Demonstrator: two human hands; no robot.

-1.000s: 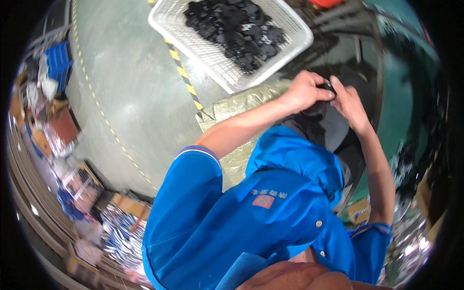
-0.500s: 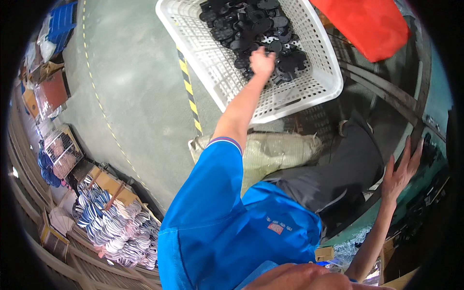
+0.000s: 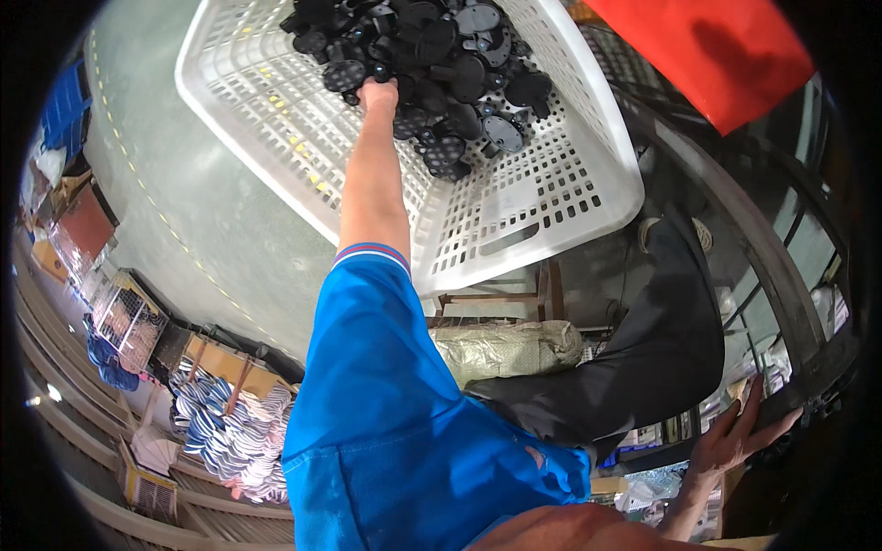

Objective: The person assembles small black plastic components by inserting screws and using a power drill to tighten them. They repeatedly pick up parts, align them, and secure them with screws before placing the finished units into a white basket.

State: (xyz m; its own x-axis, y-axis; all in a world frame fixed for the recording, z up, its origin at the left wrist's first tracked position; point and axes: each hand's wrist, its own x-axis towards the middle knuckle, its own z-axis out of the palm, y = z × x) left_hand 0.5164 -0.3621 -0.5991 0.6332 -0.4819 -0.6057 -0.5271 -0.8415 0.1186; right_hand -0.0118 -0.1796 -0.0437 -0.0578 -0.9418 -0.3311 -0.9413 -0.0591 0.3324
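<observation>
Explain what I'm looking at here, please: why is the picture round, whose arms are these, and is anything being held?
The view comes from a fisheye camera on a person's head, looking down, so edges bend. The left hand reaches into a white perforated basket and touches the pile of black round parts; whether it grips one cannot be seen. The right hand is spread open against a dark metal frame, holding nothing. The blue is the person's shirt. A red sheet lies past the basket.

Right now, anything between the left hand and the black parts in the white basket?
Nothing visible. The left hand is already down among the black parts inside the white basket, touching the pile; whether it grips one cannot be told. The right hand rests apart on a dark metal rail.
</observation>
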